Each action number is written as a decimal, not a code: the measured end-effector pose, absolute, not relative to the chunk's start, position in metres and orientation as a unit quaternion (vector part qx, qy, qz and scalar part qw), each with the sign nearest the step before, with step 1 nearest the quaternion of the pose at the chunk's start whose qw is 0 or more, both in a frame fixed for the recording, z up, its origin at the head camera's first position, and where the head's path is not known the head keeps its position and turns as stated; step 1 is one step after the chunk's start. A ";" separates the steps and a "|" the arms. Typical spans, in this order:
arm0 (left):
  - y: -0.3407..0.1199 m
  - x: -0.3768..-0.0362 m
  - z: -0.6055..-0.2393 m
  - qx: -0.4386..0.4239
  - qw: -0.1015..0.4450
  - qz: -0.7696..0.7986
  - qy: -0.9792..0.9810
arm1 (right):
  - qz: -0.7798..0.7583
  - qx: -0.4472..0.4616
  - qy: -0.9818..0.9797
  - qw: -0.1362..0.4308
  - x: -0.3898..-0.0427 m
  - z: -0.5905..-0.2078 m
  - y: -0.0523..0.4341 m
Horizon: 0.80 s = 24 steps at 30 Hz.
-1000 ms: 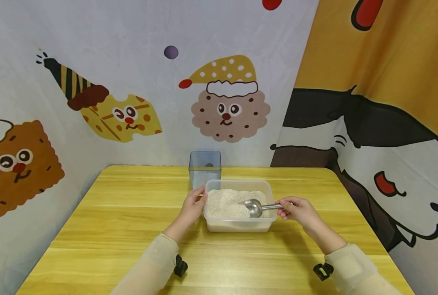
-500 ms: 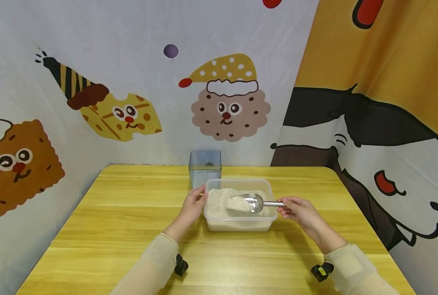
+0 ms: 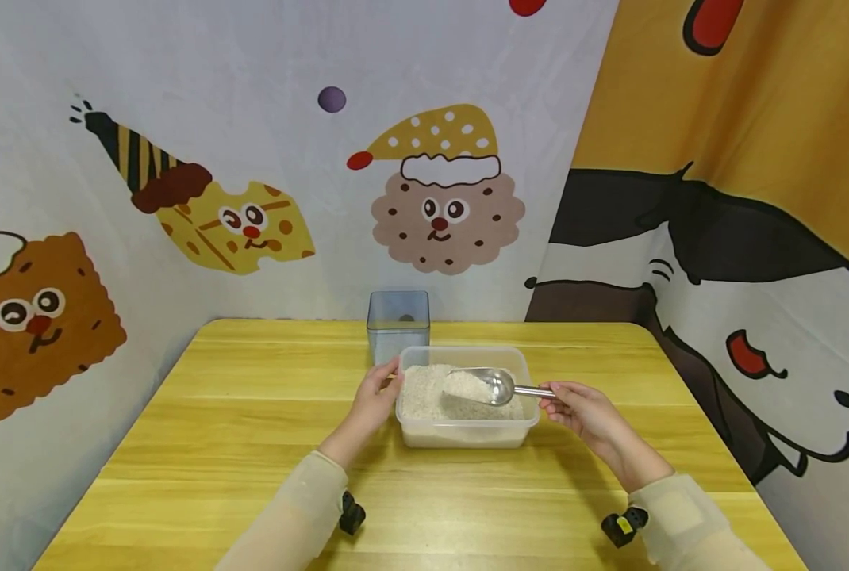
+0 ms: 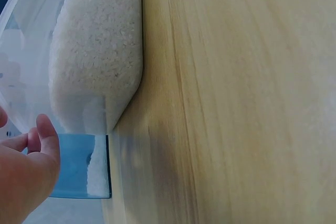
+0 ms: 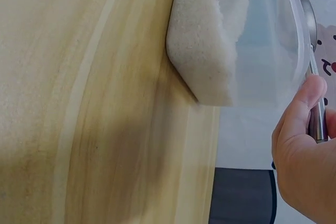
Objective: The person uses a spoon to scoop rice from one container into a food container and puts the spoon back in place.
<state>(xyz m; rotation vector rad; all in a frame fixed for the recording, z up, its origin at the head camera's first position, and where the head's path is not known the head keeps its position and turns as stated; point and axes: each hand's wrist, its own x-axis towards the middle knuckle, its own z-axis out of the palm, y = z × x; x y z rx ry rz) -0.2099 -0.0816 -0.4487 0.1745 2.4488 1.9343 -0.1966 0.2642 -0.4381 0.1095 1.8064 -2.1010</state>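
A clear plastic tub [image 3: 463, 434] half full of white rice [image 3: 424, 392] stands mid-table. My right hand [image 3: 576, 406] pinches the handle of a metal scoop [image 3: 497, 387], which hangs just above the rice with a heap of rice in its bowl. My left hand [image 3: 373, 398] holds the tub's left wall at the rim. In the left wrist view the tub [image 4: 31, 35] shows rice against its wall, with my left hand [image 4: 23, 169] beside it. In the right wrist view my right hand [image 5: 302, 156] grips the scoop handle [image 5: 317, 116] beside the tub [image 5: 262, 51].
A tall blue-tinted clear container [image 3: 397, 323] stands just behind the tub, by the wall; it looks nearly empty. The yellow wooden table [image 3: 239, 412] has bare surface to the left, right and front. Cartoon-printed cloth walls close in the back and right sides.
The scoop, dug into the rice a second ago, has come up out of it carrying a heap of rice. My left hand has stayed on the tub.
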 end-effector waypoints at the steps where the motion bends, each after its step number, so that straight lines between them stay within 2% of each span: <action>1: -0.081 -0.209 -0.447 0.054 0.009 0.618 0.785 | -0.747 0.039 0.638 0.183 -0.197 -0.437 0.264; 7: -0.082 -0.211 -0.450 0.054 0.006 0.620 0.783 | -0.749 0.048 0.637 0.178 -0.199 -0.431 0.265; 16: -0.084 -0.226 -0.482 0.048 -0.004 0.619 0.784 | -0.762 0.047 0.621 0.178 -0.207 -0.421 0.261; 24: -0.084 -0.221 -0.473 0.050 -0.002 0.623 0.780 | -0.756 0.048 0.628 0.177 -0.216 -0.408 0.257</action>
